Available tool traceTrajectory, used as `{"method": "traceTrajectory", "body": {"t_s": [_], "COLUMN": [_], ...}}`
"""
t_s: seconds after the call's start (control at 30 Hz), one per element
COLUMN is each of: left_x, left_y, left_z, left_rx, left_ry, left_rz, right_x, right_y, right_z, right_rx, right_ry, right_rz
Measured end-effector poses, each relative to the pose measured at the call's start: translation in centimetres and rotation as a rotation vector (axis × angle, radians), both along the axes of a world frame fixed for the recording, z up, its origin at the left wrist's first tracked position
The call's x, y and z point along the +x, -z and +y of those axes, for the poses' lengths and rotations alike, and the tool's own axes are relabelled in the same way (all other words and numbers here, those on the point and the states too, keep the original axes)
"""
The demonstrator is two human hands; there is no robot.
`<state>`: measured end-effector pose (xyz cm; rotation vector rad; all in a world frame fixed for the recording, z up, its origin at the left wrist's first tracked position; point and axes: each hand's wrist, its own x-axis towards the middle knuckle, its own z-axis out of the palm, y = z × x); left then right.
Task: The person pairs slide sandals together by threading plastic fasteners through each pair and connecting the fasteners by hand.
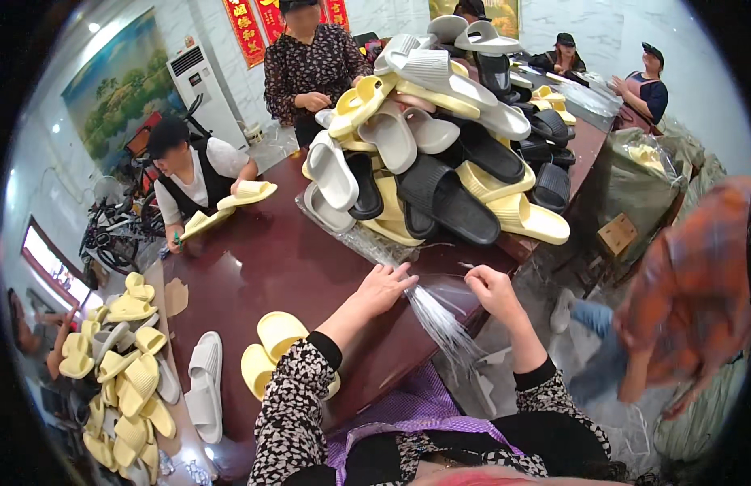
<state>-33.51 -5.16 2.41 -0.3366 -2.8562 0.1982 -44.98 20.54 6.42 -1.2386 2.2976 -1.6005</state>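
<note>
Strands: a bundle of thin, clear-white plastic strands [444, 324] is seen, narrow at the top, fanned out below, with a shine along its length
Place on the table: the top is laid near the right end of the near edge of the table [254, 267], and the loose ends are hung past that edge
Feel: judged very light, springy rather than limp, slippery, easily tangled, hardly fragile
Best hold: the bundle is best taken at its narrow top; a lone strand is best pinched close to one end
Left hand: the left hand [381, 289] is held palm down at the bundle's top, fingers partly spread; whether anything is gripped cannot be told
Right hand: the right hand [493, 293] is curled, with a thin strand [466, 265] seemingly pinched between thumb and forefinger
Slippers: yellow, grey and black slippers [448, 194] are heaped beyond the hands, along the table's right edge
</note>
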Motion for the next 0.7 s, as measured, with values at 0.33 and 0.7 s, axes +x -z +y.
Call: {"method": "traceTrajectory", "body": {"t_s": [0.33, 0.7], "left_x": [-1.7, -1.2], "left_y": [1.5, 2.9], "left_z": [-1.1, -1.5], "left_rx": [0.088, 0.178], "left_ry": [-0.012, -0.030], "left_rz": [-0.036, 0.060], "right_x": [-0.3, -6.4], "right_y": [-0.2, -0.8], "right_z": [-3.1, -0.1], "right_rx": [-0.514, -1.112], "right_ry": [-0.321, -0.367], "right_rz": [-0.864, -0.996]}}
